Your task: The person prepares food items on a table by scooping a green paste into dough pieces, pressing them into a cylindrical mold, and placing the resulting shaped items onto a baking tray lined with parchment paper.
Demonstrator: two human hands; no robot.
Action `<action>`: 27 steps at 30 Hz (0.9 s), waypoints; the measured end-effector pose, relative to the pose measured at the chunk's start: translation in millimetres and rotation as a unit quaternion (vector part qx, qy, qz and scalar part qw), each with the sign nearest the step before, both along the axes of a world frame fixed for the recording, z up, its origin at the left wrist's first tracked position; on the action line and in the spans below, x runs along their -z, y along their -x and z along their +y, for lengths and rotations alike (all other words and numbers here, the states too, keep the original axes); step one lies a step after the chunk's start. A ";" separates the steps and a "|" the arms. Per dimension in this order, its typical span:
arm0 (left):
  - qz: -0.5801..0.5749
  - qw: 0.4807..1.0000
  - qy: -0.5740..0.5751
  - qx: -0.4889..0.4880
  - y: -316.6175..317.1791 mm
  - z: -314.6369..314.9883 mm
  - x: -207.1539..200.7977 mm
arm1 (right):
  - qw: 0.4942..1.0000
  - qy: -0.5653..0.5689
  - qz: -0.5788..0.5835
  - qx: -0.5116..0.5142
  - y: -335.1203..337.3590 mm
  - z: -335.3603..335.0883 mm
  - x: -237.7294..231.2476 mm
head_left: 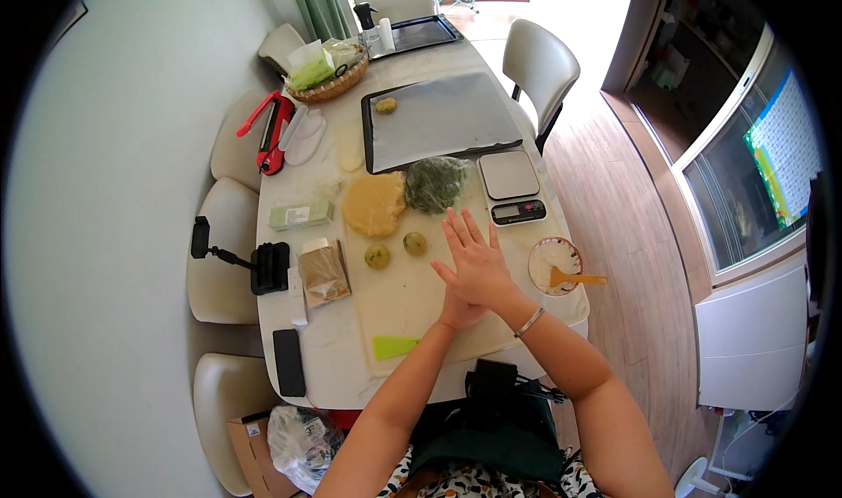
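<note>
My right hand (482, 272) lies across my left hand (460, 311), palm toward palm, over the cream work mat. Its fingers are stretched out toward the dark green dough in clear wrap (436, 185). The left hand's fingers are mostly hidden beneath it, and whatever may be between the palms cannot be seen. Left of my hands sit two greenish dough balls, one (415, 243) closer and another (377, 256) farther left. A large flattened piece of yellow dough (373, 205) rests behind them. A lime-green scraper (395, 348) lies beside my left wrist.
Behind the dough, a lined baking tray (447, 125) carries one dough ball (386, 106). At right stand a kitchen scale (510, 179) and a bowl of white powder (545, 257) with an orange spatula (579, 278). A phone stand (267, 267) and brown packet (324, 272) occupy the left side.
</note>
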State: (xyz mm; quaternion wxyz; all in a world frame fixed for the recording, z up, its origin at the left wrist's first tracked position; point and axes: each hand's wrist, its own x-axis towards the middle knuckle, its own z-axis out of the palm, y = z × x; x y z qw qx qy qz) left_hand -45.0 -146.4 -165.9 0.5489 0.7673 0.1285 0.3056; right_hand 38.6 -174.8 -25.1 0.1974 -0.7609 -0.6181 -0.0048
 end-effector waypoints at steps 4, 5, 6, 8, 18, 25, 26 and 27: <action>0.008 1.000 -0.008 0.001 0.6 -0.8 -3.2 | 1.000 0.005 0.000 0.002 0.8 0.1 0.1; 0.024 0.999 -0.023 0.001 1.7 -0.4 -7.6 | 1.000 0.011 0.004 0.004 0.2 -0.3 -0.5; 0.032 0.999 -0.013 0.001 2.7 -1.5 -18.8 | 1.000 0.016 0.008 0.005 -0.1 -1.3 -1.6; 0.041 0.999 -0.007 0.003 1.6 -2.4 -24.3 | 1.000 0.023 0.012 0.007 -1.6 -2.7 -0.9; 0.035 0.999 -0.031 -0.008 3.8 0.3 -14.1 | 0.999 0.042 0.020 0.004 2.5 -0.9 -6.5; 0.051 0.998 -0.032 -0.021 2.8 -1.9 -22.5 | 1.000 0.027 0.013 0.006 1.0 -1.5 -1.2; 0.049 0.998 -0.032 -0.021 2.9 -1.6 -23.0 | 1.000 0.028 0.012 0.006 1.1 -1.3 -2.1; 0.048 0.998 -0.031 -0.020 2.7 -1.6 -24.0 | 0.999 0.030 0.011 0.007 1.1 -1.4 -2.7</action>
